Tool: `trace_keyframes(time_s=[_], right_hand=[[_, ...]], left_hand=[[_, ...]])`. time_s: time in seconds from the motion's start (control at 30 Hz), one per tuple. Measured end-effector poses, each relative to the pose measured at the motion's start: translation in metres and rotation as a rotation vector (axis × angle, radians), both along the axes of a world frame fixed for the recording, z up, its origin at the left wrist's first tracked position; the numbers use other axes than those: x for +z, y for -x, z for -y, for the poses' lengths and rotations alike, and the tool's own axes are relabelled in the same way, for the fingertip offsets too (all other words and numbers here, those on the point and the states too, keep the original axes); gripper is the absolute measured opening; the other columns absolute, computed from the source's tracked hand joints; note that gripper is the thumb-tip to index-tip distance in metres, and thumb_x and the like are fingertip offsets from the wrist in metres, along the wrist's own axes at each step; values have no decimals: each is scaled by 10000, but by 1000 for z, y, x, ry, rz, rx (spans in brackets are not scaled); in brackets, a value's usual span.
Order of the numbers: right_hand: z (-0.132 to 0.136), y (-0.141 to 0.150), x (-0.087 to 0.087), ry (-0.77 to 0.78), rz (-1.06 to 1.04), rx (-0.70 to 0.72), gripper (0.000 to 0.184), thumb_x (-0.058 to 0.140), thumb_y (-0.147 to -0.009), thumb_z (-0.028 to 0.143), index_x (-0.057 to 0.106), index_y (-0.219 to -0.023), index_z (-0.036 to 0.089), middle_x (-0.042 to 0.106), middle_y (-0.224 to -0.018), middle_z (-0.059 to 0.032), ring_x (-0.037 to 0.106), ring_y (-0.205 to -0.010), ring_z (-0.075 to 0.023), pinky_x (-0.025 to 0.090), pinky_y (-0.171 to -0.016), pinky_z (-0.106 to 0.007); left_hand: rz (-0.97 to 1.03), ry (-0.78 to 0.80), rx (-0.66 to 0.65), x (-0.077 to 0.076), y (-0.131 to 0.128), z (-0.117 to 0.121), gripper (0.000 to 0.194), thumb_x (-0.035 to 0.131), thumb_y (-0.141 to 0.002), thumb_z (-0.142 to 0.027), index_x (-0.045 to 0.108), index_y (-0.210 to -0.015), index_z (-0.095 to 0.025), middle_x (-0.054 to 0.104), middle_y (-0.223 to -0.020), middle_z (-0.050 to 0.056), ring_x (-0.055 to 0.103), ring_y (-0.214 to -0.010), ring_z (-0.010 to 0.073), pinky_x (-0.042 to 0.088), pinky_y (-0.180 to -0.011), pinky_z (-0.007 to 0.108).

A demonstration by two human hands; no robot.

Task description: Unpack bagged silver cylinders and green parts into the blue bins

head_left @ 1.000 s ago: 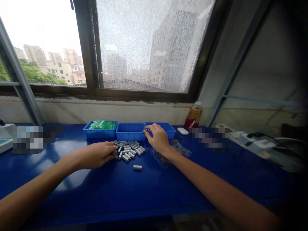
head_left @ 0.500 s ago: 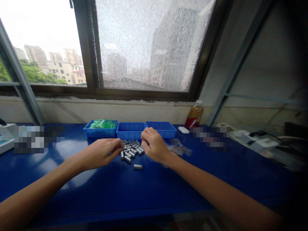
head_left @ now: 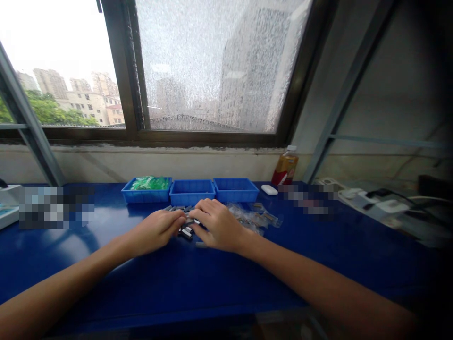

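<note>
With twelve o'clock toward the window point(head_left: 219, 71), both hands meet over a small heap of metal pieces point(head_left: 185, 233) on the blue bench top point(head_left: 170, 288). The left hand point(head_left: 159, 230) comes in from eight o'clock, its thumb and fingers brought together in a narrow pinch at the heap's edge; whether a piece sits between them cannot be told. The right hand point(head_left: 217, 225) comes in from four o'clock, fingers curled over the heap, with a narrow gap between thumb and forefinger. Its grip is partly hidden, so what it holds, if anything, cannot be told either. The fingertips of the two hands are close together, and much of the heap is covered by them. A single piece point(head_left: 201, 245) lies at five o'clock of the heap, just beside the right thumb.

From the heap, the left bin point(head_left: 146, 197), filled with green packets point(head_left: 148, 182), stands at ten o'clock, the middle bin point(head_left: 192, 199) at twelve and the right bin point(head_left: 237, 196) at one. Clear plastic bags point(head_left: 267, 219) lie at three o'clock, beyond the right wrist. A white case point(head_left: 269, 190) and a bottle point(head_left: 285, 167) with a white cap are at two o'clock, the bottle upright near the wall.
</note>
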State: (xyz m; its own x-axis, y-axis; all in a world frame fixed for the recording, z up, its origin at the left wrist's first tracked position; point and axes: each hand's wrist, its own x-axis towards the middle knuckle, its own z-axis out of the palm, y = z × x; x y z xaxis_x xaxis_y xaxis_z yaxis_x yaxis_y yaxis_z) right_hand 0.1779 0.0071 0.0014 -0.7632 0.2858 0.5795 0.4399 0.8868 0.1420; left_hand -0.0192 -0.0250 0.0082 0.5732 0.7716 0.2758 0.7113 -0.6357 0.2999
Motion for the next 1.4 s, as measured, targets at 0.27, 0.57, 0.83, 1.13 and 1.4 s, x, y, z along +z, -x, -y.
trace_keyframes(time_s=[0.27,0.57,0.83,1.13,1.4], right_hand=[[0,2,-1,50,-75,-38,227,399,-887,303,551,-803,156,571,-801,-69,492,-744,-168,356,-668,-292],[2,3,1,38,-68,-37,161,460,-859,298,541,-887,162,577,-839,-63,498,-778,-172,344,-684,-291],[-38,-12,6,-1,-203,-386,178,477,-855,313,577,-858,166,577,-877,-73,495,-844,-198,341,-726,-314],[-60,-20,-1,44,-180,-517,259,476,-849,384,595,-911,162,570,-921,-98,496,-896,-227,362,-749,-344],[2,4,6,130,-69,-124,254,553,-789,375,544,-942,173,596,-886,-73,523,-844,-203,364,-722,-315]], left_hand=[[102,-46,24,3,2,5,225,429,-869,-343,520,-996,-182,616,-724,2,564,-644,126,413,-607,229],[-18,-85,45,8,2,4,307,307,-919,-318,570,-951,-165,630,-838,52,585,-784,168,422,-715,268],[-208,46,108,12,37,-12,233,448,-838,-328,591,-989,-222,600,-933,45,580,-830,188,426,-727,278],[-126,130,67,6,29,-18,181,432,-838,-274,575,-843,-162,600,-802,35,558,-721,161,418,-665,262],[385,263,37,3,-2,-3,241,417,-860,-325,553,-901,-130,592,-778,27,538,-704,136,447,-649,263]])
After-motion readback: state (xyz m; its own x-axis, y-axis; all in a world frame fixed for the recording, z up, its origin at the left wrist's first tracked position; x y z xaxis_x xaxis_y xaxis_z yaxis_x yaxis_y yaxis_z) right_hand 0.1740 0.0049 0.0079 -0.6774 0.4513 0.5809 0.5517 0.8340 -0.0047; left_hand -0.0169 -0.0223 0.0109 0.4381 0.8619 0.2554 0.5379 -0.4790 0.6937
